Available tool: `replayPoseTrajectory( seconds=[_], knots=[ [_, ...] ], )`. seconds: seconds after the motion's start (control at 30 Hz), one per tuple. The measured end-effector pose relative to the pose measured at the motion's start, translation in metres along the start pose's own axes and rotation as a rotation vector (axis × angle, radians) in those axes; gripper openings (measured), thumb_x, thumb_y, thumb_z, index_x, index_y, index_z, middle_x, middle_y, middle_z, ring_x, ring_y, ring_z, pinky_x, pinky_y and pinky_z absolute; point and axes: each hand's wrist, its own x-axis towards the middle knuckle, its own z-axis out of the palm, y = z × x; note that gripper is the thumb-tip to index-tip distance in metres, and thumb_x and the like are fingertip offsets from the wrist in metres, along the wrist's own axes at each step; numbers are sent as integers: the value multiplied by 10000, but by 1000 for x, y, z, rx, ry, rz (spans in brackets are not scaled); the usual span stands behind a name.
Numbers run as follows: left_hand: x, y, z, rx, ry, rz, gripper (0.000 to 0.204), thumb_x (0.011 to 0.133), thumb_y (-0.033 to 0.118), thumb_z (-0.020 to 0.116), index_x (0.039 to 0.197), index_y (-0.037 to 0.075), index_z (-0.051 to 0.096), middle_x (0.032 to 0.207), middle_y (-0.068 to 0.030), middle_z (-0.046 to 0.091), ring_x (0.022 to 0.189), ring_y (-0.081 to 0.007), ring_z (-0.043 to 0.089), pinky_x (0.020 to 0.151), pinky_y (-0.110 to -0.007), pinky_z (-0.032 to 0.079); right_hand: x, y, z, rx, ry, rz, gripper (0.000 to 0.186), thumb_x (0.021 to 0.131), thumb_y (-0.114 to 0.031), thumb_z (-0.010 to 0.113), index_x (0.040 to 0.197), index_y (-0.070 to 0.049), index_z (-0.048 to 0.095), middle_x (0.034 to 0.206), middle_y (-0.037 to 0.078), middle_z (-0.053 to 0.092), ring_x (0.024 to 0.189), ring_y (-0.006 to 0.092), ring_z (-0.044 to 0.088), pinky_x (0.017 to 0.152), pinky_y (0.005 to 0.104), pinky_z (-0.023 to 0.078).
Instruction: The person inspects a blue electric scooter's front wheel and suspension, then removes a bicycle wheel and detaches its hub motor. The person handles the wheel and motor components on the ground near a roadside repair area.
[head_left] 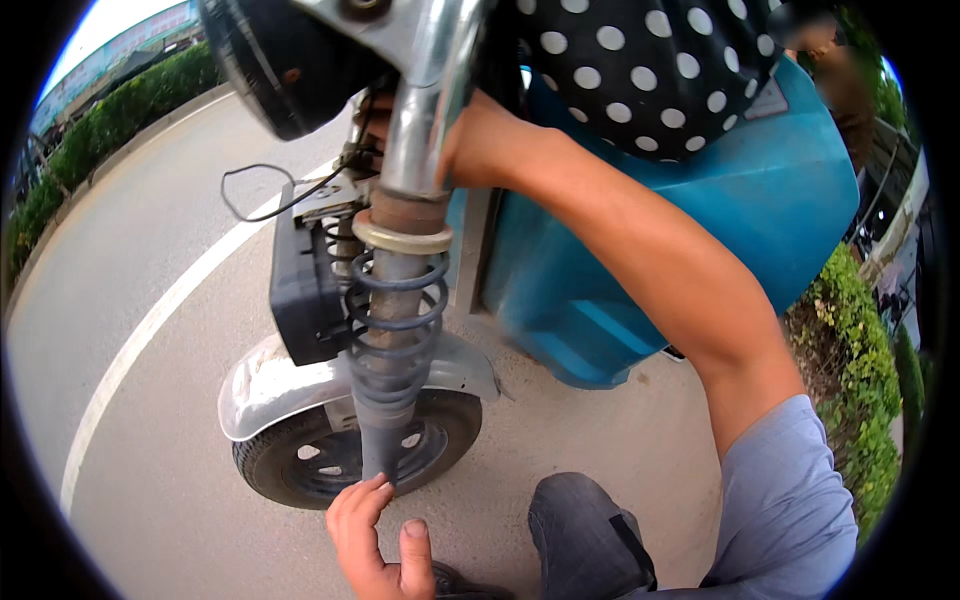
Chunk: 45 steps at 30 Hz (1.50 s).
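The front end of a three-wheeled vehicle with a teal body panel is in front of me. Its fork tube carries a dark coil spring above the wheel. My right hand reaches behind the upper fork tube, close to black wires below the round black headlight. The tube hides most of its fingers, so whether they grip anything does not show. Low down, my left hand is open, thumb apart, fingertips near the fork's lower end. Contact there cannot be told.
A black box sits beside the spring, over a silver mudguard. Black cloth with white dots covers the upper body. My knee is close below. Road with a white line lies left; bushes and a blurred person are right.
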Motion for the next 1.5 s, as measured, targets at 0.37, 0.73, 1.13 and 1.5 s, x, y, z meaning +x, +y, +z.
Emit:
replayPoseTrajectory(
  seconds=[0.37,0.73,1.13,1.5],
  knots=[
    [-11,-21,28,-15,-77,-131,337,936,114,499,1240,-30,483,1203,-159,546,1121,-235,503,987,-348,367,5,-17,2,3,-42,233,247,751,-191,528,936,-130,680,946,59,684,1004,207,602,1080,388,198],
    [-11,-13,44,136,-129,-187,359,919,130,524,1250,-3,482,1173,-144,572,1103,-229,517,946,-335,377,4,-12,12,-35,-30,212,117,683,-182,609,733,-138,705,821,39,674,959,201,566,996,325,285],
    [-11,-41,39,13,-73,-303,491,978,391,356,1247,4,493,1255,-161,524,1200,-290,463,1011,-471,343,-3,-9,18,-133,89,21,229,736,-180,593,923,-84,684,1222,6,577,1256,234,395,1099,426,226],
    [78,-156,-118,61,349,-382,428,952,351,456,1131,-17,581,1136,-124,608,1125,-231,517,1002,-393,321,-178,-129,-187,-111,498,326,245,849,-91,543,1074,-9,597,1172,211,573,1107,356,530,958,430,410]
  ],
)
